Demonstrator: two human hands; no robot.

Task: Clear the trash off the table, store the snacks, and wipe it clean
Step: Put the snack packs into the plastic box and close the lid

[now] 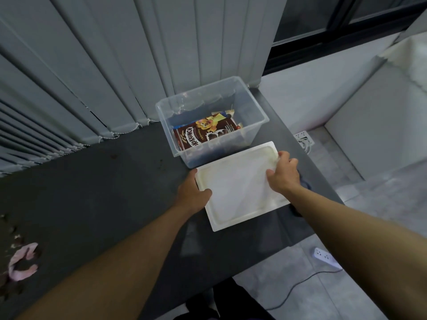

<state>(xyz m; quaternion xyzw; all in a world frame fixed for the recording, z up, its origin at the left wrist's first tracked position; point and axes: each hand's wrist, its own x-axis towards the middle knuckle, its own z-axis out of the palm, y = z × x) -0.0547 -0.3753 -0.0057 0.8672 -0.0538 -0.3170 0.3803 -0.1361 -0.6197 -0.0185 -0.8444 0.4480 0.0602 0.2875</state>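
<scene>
A clear plastic storage box [258, 112] stands open on the dark table [115, 181] near its far right end. Inside it lie a brown chocolate cereal pack [205, 133] and other snack packets. Just in front of the box is its white lid [240, 190], held level a little above the table. My left hand [193, 191] grips the lid's left edge, thumb on top. My right hand [283, 172] grips its far right corner. A pink cloth [22, 262] lies crumpled at the table's left, with dark crumbs and smears around it.
Grey vertical blinds [115, 65] hang right behind the table. A few dark spots [114, 156] mark the tabletop's middle. Right of the table are a white wall ledge, a floor socket [303, 137], and a white power strip [325, 257] with its cable on the tiled floor.
</scene>
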